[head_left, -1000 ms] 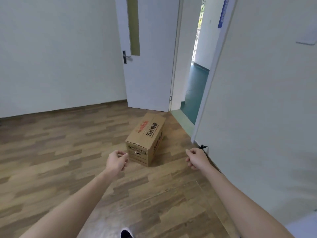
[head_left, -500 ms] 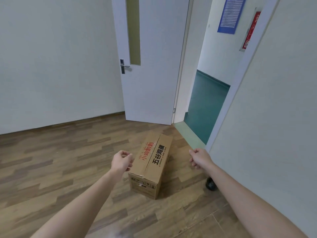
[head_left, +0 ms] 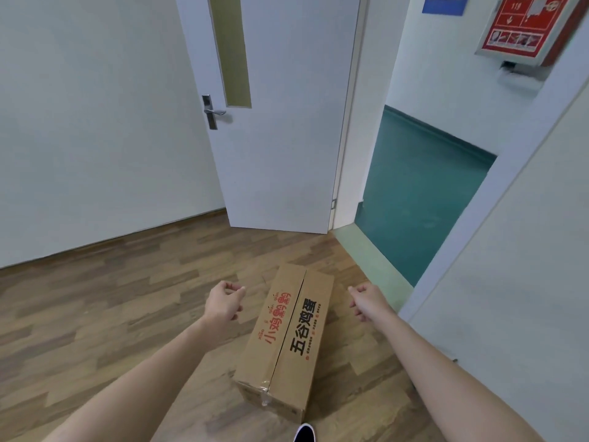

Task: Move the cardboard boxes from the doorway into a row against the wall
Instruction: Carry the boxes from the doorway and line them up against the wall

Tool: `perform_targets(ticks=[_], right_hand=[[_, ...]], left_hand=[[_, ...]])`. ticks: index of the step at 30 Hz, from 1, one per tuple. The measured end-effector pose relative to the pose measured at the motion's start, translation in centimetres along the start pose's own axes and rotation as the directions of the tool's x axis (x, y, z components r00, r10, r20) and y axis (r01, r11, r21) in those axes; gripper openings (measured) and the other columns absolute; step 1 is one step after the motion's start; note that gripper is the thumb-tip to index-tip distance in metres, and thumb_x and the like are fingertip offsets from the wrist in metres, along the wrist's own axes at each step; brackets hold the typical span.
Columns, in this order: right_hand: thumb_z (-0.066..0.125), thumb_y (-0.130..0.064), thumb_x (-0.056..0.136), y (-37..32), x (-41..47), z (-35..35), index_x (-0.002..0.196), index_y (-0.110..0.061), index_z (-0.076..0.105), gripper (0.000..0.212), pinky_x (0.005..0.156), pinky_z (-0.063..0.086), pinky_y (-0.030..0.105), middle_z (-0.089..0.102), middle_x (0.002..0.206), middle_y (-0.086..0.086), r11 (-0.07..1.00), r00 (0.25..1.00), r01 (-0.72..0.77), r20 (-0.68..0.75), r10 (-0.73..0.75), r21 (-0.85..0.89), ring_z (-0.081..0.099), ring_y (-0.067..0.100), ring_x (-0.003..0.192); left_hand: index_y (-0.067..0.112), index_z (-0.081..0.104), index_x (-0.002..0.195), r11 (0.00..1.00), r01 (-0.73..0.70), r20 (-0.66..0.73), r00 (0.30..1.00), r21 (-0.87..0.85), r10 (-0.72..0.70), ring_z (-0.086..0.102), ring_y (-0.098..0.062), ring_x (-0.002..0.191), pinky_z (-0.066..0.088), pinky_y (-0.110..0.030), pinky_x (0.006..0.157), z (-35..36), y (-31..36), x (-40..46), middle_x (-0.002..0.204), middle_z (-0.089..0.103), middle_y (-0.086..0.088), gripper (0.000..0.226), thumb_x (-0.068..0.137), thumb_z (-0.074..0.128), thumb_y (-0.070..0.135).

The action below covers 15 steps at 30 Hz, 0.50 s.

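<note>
With the box (head_left: 288, 342) lying lengthwise on the floor just inside the doorway, between the left hand (head_left: 223, 303) and right hand (head_left: 369, 301), both loosely curled and empty, an off-centre grab on its long sides may tip it

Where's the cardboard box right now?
In the head view the cardboard box lies on the wood floor at lower centre, between the left hand and right hand, just inside the open doorway.
</note>
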State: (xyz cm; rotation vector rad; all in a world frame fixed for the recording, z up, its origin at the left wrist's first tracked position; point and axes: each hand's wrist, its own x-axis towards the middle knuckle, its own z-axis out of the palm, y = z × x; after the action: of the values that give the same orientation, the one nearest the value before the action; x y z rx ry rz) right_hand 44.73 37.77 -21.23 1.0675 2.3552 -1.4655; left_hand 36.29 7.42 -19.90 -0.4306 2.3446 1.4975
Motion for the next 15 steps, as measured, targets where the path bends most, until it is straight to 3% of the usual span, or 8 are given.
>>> perform_targets(ticks=[4,8,12,15], right_hand=[[0.052,-0.026,0.106,-3.4,6.9,0.5,0.117,-0.01,0.056,0.02,0.056,0.048,0.021,0.065,0.089,0.004,0.999,0.999,-0.034,-0.006,0.034,0.015,0.057,0.014,0.066],[0.054,-0.029,0.105,-4.0,12.6,2.0,0.124,-0.009,0.058,0.027,0.059,0.051,0.023,0.069,0.095,0.007,0.99,0.991,-0.136,0.015,0.135,0.036,0.059,0.015,0.071],[0.058,-0.033,0.102,-3.2,18.3,4.0,0.131,-0.01,0.058,0.036,0.084,0.06,0.036,0.069,0.111,0.009,0.967,0.972,-0.236,0.011,0.236,0.091,0.067,0.021,0.093],[0.059,-0.033,0.102,-1.4,21.4,6.3,0.14,-0.011,0.054,0.044,0.104,0.051,0.042,0.062,0.135,0.01,0.933,0.936,-0.351,0.005,0.352,0.08,0.061,0.028,0.122]], left_hand=[[0.012,0.061,0.108,0.999,0.028,0.005,1.0,0.023,-0.028,0.065,-0.024,0.082,0.054,-0.039,0.077,1.6,3.9,7.1,0.103,0.069,-0.009,0.018,0.099,0.066,0.027],[0.009,0.059,0.119,0.995,0.07,0.041,0.996,0.077,-0.073,0.065,-0.023,0.085,0.052,-0.037,0.075,3.5,5.9,13.1,0.112,0.069,-0.013,0.031,0.098,0.066,0.032],[0.007,0.056,0.126,0.988,0.099,0.082,0.991,0.12,-0.109,0.065,-0.028,0.095,0.055,-0.043,0.084,6.5,7.0,20.3,0.118,0.068,-0.015,0.041,0.098,0.067,0.035],[0.009,0.053,0.129,0.979,0.121,0.132,0.981,0.166,-0.144,0.065,-0.033,0.111,0.054,-0.047,0.094,10.0,5.3,25.3,0.126,0.065,-0.016,0.049,0.095,0.07,0.039]])
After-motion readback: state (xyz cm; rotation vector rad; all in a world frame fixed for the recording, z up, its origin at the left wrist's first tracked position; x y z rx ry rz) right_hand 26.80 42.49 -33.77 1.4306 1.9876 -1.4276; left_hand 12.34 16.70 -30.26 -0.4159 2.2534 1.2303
